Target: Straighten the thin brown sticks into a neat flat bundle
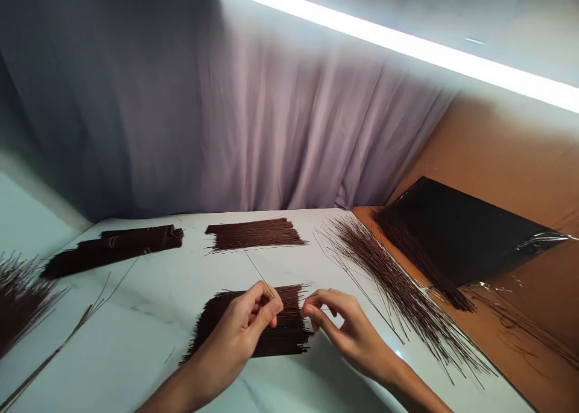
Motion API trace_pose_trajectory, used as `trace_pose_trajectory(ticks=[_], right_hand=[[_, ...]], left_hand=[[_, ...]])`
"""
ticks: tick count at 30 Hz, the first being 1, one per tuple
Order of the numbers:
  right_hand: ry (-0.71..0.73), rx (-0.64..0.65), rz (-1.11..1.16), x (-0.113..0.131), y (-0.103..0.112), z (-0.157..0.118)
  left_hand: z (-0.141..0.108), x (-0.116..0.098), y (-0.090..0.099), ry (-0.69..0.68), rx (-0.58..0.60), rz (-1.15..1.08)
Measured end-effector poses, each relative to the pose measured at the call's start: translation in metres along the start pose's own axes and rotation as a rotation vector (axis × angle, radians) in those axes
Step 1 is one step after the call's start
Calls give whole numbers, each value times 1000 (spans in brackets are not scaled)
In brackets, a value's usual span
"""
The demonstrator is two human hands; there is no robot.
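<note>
Above a dark brown mat of thin sticks [289, 331] in the middle of the white table, my left hand [251, 316] is closed in a pinch. A thin stick [254, 263] sticks up and leftward from its fingers. Close by on the right, my right hand [337, 319] has its thumb and forefinger pressed together at the mat's right edge. Whatever it may hold is too small to make out. Farther back lies a second flat layer of brown sticks [257, 234].
Loose long sticks [389, 280] lie fanned out on the right. Rolled dark bundles [122, 247] rest at the back left, with more sticks [22, 304] at the left edge. A black sheet [456, 238] lies on the brown surface. A curtain [280, 129] hangs behind.
</note>
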State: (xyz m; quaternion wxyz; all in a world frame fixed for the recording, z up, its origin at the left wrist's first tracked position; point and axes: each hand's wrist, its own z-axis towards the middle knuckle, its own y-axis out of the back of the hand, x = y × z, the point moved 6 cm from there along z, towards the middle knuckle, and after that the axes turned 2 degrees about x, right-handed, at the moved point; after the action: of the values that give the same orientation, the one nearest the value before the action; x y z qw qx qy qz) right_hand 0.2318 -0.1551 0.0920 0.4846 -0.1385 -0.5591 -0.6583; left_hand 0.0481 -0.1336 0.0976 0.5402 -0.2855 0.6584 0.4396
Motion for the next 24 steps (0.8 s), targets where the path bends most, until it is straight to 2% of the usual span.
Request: trace_pose_trajectory(ticks=[3, 6, 10, 15, 17, 20, 24], right_hand=[[-16, 24, -49, -8, 8, 7], [32, 72, -140, 1, 19, 17], [72, 185, -222, 18, 23, 22], [44, 267, -214, 14, 36, 27], [41, 241, -233, 7, 48, 32], [119, 166, -357, 3, 64, 40], [212, 96, -505, 14, 67, 44]], left_hand=[[1, 6, -2, 12, -3, -67], [4, 6, -2, 32, 1, -121], [5, -6, 2, 32, -29, -112], [3, -7, 7, 73, -20, -93], [4, -5, 10, 71, -19, -66], [6, -1, 13, 48, -20, -5], [11, 7, 16, 33, -20, 29]])
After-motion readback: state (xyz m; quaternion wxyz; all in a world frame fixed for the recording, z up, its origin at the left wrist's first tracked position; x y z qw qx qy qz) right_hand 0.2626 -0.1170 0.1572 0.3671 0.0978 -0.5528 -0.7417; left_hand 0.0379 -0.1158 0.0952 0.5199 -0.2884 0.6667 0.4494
